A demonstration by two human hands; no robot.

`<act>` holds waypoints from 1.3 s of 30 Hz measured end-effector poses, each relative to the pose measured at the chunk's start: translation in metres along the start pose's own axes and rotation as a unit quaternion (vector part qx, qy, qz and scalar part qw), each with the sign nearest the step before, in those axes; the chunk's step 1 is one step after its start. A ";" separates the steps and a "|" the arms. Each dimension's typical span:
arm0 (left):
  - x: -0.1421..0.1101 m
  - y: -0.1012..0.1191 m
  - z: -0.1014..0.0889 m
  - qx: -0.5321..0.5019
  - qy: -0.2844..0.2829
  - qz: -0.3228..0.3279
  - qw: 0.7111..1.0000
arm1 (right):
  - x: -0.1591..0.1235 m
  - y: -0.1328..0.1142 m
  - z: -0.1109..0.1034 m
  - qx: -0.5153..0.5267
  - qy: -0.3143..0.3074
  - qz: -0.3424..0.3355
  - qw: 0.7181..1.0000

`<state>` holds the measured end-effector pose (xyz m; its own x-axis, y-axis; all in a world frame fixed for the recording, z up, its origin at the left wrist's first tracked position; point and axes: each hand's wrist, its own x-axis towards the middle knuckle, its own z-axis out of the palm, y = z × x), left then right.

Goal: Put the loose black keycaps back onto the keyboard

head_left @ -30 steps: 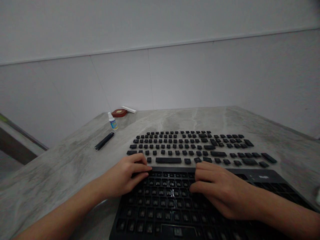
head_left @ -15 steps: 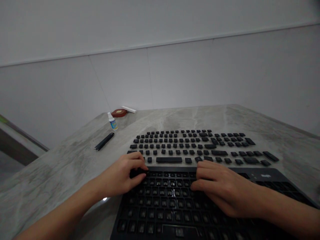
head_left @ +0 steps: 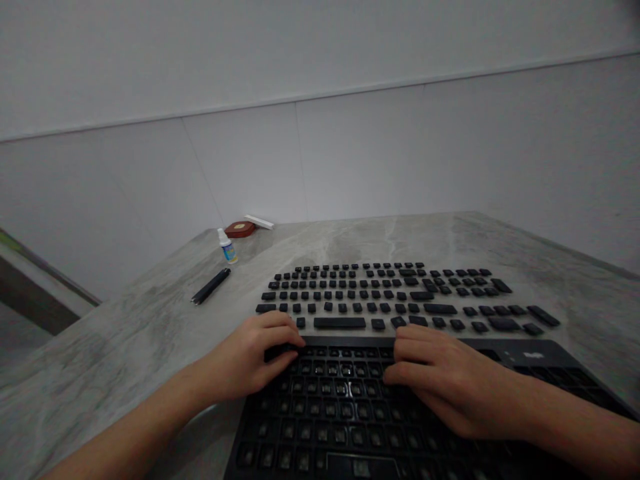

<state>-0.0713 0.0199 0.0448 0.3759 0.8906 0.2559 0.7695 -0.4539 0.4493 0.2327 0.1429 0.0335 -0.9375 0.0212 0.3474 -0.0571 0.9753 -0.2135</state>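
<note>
A black keyboard base [head_left: 347, 413] with its keycaps off lies close in front of me, rows of bare key switches showing. My left hand [head_left: 260, 353] is at its upper left, thumb and fingertips drawn together over the top row. Whatever those fingers hold, if anything, is hidden. Over the base's upper middle, my right hand [head_left: 445, 373] is closed with fingers curled down on the switches. Its grip is hidden too. Beyond the base, loose black keycaps [head_left: 357, 307] lie on the table in keyboard order, with a long space bar [head_left: 340, 323] in the nearest row.
On the grey marbled table [head_left: 150, 320], a black pen-like tool [head_left: 211, 287] lies to the left. Behind it stand a small white spray bottle [head_left: 227, 247], a reddish-brown case [head_left: 240, 229] and a white strip [head_left: 260, 222]. A pale wall [head_left: 375, 160] rises behind the table.
My left hand has shifted slightly right along the top row of the base. My right hand stays in place on the keyboard. The whole view has moved a little.
</note>
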 end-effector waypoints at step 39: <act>-0.004 -0.010 -0.010 0.082 -0.029 0.114 0.990 | 0.000 0.000 0.000 0.012 0.009 0.000 1.000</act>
<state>-0.0861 0.0203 0.0477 0.5747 0.7682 0.2820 0.7333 -0.6364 0.2393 0.2326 0.1431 0.0337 -0.9313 0.0262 0.3634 -0.0648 0.9696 -0.2359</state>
